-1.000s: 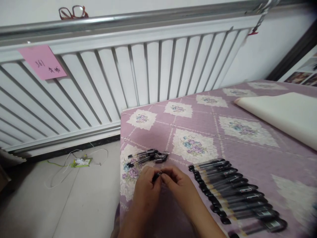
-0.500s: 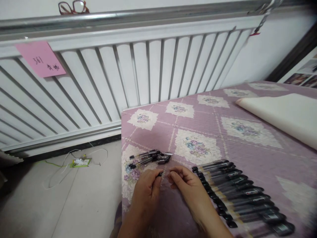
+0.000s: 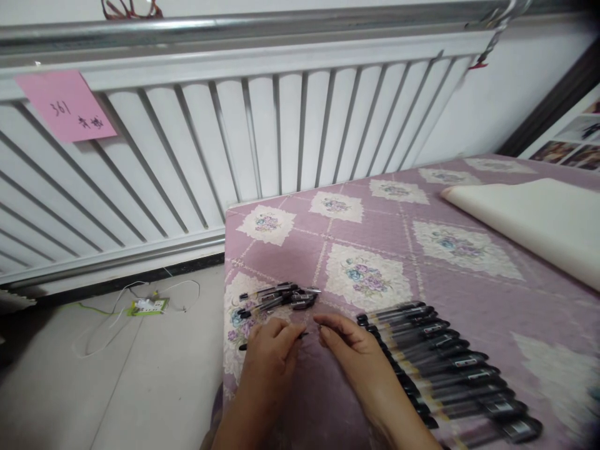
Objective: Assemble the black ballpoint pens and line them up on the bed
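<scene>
My left hand [image 3: 270, 355] is closed around a black pen [image 3: 242, 347]. The pen lies crosswise, and its ends poke out on both sides of the fingers. My right hand [image 3: 350, 345] sits just to the right, a small gap away, with thumb and fingers pinched together; what they hold is hidden. Both hands rest low over a purple flowered cloth [image 3: 375, 244]. A small loose pile of black pens [image 3: 281, 295] lies just beyond my left hand. A long neat row of several capped black pens [image 3: 445, 369] runs along the right of my right hand.
A white radiator [image 3: 234, 144] stands behind the table, with a pink note [image 3: 65, 105] stuck on it and red glasses [image 3: 127, 7] on top. A cream roll [image 3: 529, 219] lies at the far right of the cloth. A white cable and green plug [image 3: 147, 306] lie on the floor at left.
My hands were joined on one pen and have pulled apart. The left hand keeps the pen and has lowered it towards the cloth, while the right hand has shifted slightly right.
</scene>
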A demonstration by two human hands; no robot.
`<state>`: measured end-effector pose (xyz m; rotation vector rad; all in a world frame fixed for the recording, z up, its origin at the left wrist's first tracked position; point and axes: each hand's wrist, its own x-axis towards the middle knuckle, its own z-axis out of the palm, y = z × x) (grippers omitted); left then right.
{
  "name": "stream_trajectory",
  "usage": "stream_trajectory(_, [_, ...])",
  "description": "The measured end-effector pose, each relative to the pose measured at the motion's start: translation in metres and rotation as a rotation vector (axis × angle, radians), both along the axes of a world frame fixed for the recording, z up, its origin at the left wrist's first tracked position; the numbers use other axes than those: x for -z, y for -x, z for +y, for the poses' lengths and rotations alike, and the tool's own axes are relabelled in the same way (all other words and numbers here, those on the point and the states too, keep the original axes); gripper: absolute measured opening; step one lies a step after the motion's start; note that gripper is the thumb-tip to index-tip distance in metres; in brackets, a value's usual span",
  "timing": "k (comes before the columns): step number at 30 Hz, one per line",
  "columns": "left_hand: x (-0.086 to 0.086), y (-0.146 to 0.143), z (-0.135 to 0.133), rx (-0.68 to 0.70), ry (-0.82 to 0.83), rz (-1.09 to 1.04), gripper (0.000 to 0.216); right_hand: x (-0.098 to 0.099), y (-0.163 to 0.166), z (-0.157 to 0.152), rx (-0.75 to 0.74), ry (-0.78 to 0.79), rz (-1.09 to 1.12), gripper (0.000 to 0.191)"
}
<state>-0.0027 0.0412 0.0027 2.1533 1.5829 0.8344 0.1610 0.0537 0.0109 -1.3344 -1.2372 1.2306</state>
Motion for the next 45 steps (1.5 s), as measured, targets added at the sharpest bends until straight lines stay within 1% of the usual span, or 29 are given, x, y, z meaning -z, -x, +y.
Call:
stream_trajectory(5, [-0.003, 0.001, -0.002, -0.022, 0.012, -0.015, 0.03, -0.003, 0.0, -0.001, -0.032, -0.01, -0.023, 0.023])
stream_trajectory(9, [-0.004, 0.001, -0.003, -0.016, -0.009, -0.017, 0.031, -0.006, 0.002, -0.002, -0.073, -0.024, -0.021, 0.02])
stream_trajectory(13, [-0.003, 0.001, -0.001, -0.004, -0.017, -0.003, 0.031, -0.007, 0.005, -0.001, -0.047, -0.013, 0.026, 0.019])
stream_trajectory(17, [0.001, 0.002, -0.001, -0.006, -0.029, 0.013, 0.031, -0.006, 0.006, 0.0, -0.036, -0.015, 0.009, 0.019])
stream_trajectory(21, [0.005, 0.001, -0.002, -0.045, -0.004, 0.012, 0.033, -0.004, 0.005, -0.001, -0.065, -0.047, -0.059, 0.018])
stream_trajectory(23, [0.005, 0.0, -0.003, -0.065, 0.025, 0.015, 0.029, -0.003, 0.005, -0.002, -0.08, -0.078, -0.111, 0.016])
stream_trajectory(26, [0.002, -0.001, -0.004, -0.046, 0.063, 0.029, 0.02, -0.001, 0.004, -0.002, -0.108, -0.133, -0.175, 0.016])
stream_trajectory(31, [-0.001, -0.002, -0.004, -0.015, 0.078, 0.02, 0.018, 0.001, 0.005, -0.001, -0.159, -0.197, -0.231, 0.016])
stream_trajectory(37, [-0.002, -0.003, -0.003, -0.016, 0.065, 0.003, 0.017, 0.002, 0.006, -0.002, -0.14, -0.134, -0.193, 0.013])
stream_trajectory(45, [-0.001, 0.0, -0.002, 0.0, 0.083, -0.031, 0.017, 0.006, 0.004, -0.002, -0.228, -0.134, -0.23, 0.012])
